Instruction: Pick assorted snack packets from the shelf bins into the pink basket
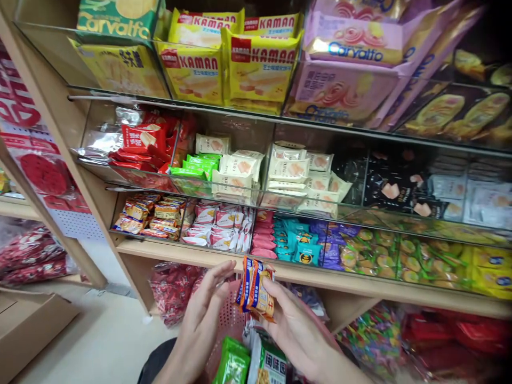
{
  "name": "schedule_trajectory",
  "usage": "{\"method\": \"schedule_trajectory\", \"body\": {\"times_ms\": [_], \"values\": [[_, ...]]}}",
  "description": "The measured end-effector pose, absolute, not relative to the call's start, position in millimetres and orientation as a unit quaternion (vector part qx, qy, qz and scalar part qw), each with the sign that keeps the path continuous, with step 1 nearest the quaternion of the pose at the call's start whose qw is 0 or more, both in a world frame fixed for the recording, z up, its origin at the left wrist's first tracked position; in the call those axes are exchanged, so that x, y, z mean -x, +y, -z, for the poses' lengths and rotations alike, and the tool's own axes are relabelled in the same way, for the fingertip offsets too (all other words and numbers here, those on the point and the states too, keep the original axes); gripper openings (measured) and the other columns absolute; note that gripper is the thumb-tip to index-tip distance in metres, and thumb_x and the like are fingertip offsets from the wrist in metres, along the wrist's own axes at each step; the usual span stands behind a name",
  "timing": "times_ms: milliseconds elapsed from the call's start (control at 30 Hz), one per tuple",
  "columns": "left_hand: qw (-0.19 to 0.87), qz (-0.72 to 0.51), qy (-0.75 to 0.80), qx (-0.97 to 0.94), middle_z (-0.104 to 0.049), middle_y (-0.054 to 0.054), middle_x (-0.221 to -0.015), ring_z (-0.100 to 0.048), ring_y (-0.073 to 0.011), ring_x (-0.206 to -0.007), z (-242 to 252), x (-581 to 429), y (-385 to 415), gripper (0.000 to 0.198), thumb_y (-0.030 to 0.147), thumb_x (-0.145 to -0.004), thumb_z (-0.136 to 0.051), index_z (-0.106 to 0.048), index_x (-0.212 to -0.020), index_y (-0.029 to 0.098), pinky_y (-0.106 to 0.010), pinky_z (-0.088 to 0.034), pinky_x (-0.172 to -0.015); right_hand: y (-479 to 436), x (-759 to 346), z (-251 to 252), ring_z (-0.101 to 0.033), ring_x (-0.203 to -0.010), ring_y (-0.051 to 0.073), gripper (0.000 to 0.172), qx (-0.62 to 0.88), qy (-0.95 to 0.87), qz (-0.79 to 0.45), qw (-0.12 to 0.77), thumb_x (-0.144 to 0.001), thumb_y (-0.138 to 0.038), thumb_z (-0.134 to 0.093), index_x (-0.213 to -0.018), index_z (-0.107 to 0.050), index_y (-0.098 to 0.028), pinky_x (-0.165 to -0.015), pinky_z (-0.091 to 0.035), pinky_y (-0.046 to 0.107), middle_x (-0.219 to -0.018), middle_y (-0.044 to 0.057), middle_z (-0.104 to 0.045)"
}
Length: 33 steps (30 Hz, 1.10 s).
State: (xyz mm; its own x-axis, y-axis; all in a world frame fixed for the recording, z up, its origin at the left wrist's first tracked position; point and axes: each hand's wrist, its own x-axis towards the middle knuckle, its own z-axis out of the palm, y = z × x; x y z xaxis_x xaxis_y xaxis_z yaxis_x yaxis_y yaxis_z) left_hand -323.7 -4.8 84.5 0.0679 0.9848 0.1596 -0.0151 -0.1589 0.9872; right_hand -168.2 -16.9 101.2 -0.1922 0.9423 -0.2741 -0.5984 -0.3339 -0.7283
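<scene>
Small orange and blue snack packets (256, 288) are held together in my right hand (294, 325), its thumb on their front. To their left, my left hand (204, 314) is raised with its fingers apart and nothing in it. Below both hands is a pink perforated basket (231, 314). Inside the basket lie a green packet (232, 360) and a green and white snack bag (267, 362). Similar orange packets (164, 213) fill the left compartment of the lowest shelf row.
Clear-fronted shelves (224, 114) of packaged snacks span the view. A wooden ledge (172, 255) runs below the lowest row. Bagged red goods (176, 290) sit underneath. On the floor at the left stands a cardboard box (36, 330).
</scene>
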Motion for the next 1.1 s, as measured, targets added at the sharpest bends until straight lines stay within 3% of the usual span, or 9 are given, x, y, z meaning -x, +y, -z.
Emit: {"method": "schedule_trajectory", "body": {"times_ms": [200, 333, 467, 600, 733, 867, 933, 1000, 1100], "values": [[0.603, -0.382, 0.432, -0.552, -0.027, 0.002, -0.151, -0.024, -0.0174, -0.138, -79.3, 291.9, -27.2, 0.056, 0.046, -0.089, -0.044, -0.031, -0.141, 0.031, -0.038, -0.019, -0.116, -44.1, 129.3, -72.7, -0.064, -0.076, 0.013, 0.027, 0.326, -0.101, -0.806, 0.484, -0.081, -0.035, -0.061, -0.098, -0.066, -0.015, -0.072, -0.049, 0.027, -0.084, 0.004, -0.072], [0.607, -0.280, 0.450, -0.592, -0.013, 0.007, -0.154, -0.010, -0.0168, -0.142, -75.1, 280.2, -38.2, 0.066, 0.053, -0.088, -0.042, -0.017, -0.146, 0.033, -0.039, -0.006, -0.117, -62.0, 114.8, -65.6, -0.063, -0.071, 0.013, 0.028, 0.307, -0.041, -0.820, 0.482, -0.082, -0.037, -0.058, -0.091, -0.067, -0.012, -0.069, -0.048, 0.027, -0.078, 0.004, -0.072], [0.592, -0.230, 0.449, -0.629, -0.008, 0.008, -0.153, -0.004, -0.0165, -0.142, -76.7, 269.7, -48.7, 0.065, 0.055, -0.089, -0.036, -0.011, -0.146, 0.034, -0.040, -0.002, -0.115, -72.4, 104.9, -62.2, -0.063, -0.071, 0.015, 0.028, 0.293, -0.014, -0.822, 0.488, -0.080, -0.037, -0.059, -0.092, -0.066, -0.012, -0.069, -0.047, 0.028, -0.077, 0.005, -0.072], [0.554, -0.220, 0.414, -0.688, -0.003, 0.005, -0.153, -0.002, -0.0189, -0.141, -76.2, 262.4, -60.9, 0.065, 0.051, -0.092, -0.033, -0.006, -0.147, 0.031, -0.045, -0.004, -0.114, -77.4, 96.2, -62.7, -0.062, -0.067, 0.014, 0.028, 0.278, -0.004, -0.830, 0.484, -0.079, -0.040, -0.059, -0.085, -0.065, -0.013, -0.069, -0.047, 0.028, -0.074, 0.004, -0.071], [0.474, -0.217, 0.365, -0.771, -0.001, -0.002, -0.154, -0.008, -0.0213, -0.140, -75.2, 269.2, -61.9, 0.070, 0.041, -0.092, -0.036, 0.006, -0.147, 0.029, -0.047, -0.016, -0.112, -81.4, 87.8, -66.5, -0.064, -0.072, 0.014, 0.035, 0.278, -0.053, -0.840, 0.463, -0.084, -0.043, -0.052, -0.092, -0.065, -0.011, -0.075, -0.048, 0.029, -0.078, 0.006, -0.071], [0.278, -0.153, 0.293, -0.902, 0.001, -0.011, -0.153, -0.005, -0.0315, -0.139, -97.3, 282.6, -54.1, 0.095, 0.026, -0.081, -0.058, 0.011, -0.146, 0.026, -0.055, -0.025, -0.106, -86.9, 83.1, -71.8, -0.066, -0.074, 0.016, 0.037, 0.360, -0.154, -0.839, 0.378, -0.084, -0.042, -0.051, -0.095, -0.065, -0.010, -0.075, -0.049, 0.030, -0.075, 0.006, -0.071], [0.157, -0.130, 0.237, -0.950, -0.004, -0.016, -0.152, -0.008, -0.0369, -0.138, -113.0, 284.0, -55.9, 0.098, 0.017, -0.074, -0.064, 0.000, -0.148, 0.024, -0.061, -0.025, -0.104, -92.3, 83.8, -74.3, -0.066, -0.076, 0.017, 0.031, 0.385, -0.218, -0.827, 0.347, -0.080, -0.037, -0.057, -0.096, -0.065, -0.012, -0.076, -0.049, 0.030, -0.076, 0.005, -0.071], [0.069, -0.120, 0.171, -0.976, -0.020, -0.017, -0.150, -0.020, -0.0350, -0.137, -124.0, 281.4, -63.4, 0.087, 0.010, -0.076, -0.060, -0.012, -0.147, 0.023, -0.060, -0.025, -0.106, -99.5, 85.7, -74.9, -0.066, -0.079, 0.017, 0.026, 0.385, -0.291, -0.814, 0.323, -0.077, -0.032, -0.062, -0.097, -0.066, -0.015, -0.079, -0.049, 0.031, -0.079, 0.004, -0.071], [0.008, -0.108, 0.114, -0.988, -0.048, -0.009, -0.138, -0.045, -0.0230, -0.127, -125.5, 277.1, -79.7, 0.066, 0.008, -0.084, -0.049, -0.027, -0.144, 0.024, -0.040, -0.037, -0.106, -110.1, 87.2, -70.2, -0.065, -0.082, 0.017, 0.025, 0.370, -0.352, -0.810, 0.288, -0.072, -0.033, -0.067, -0.093, -0.068, -0.020, -0.082, -0.049, 0.033, -0.078, 0.003, -0.069]]}}
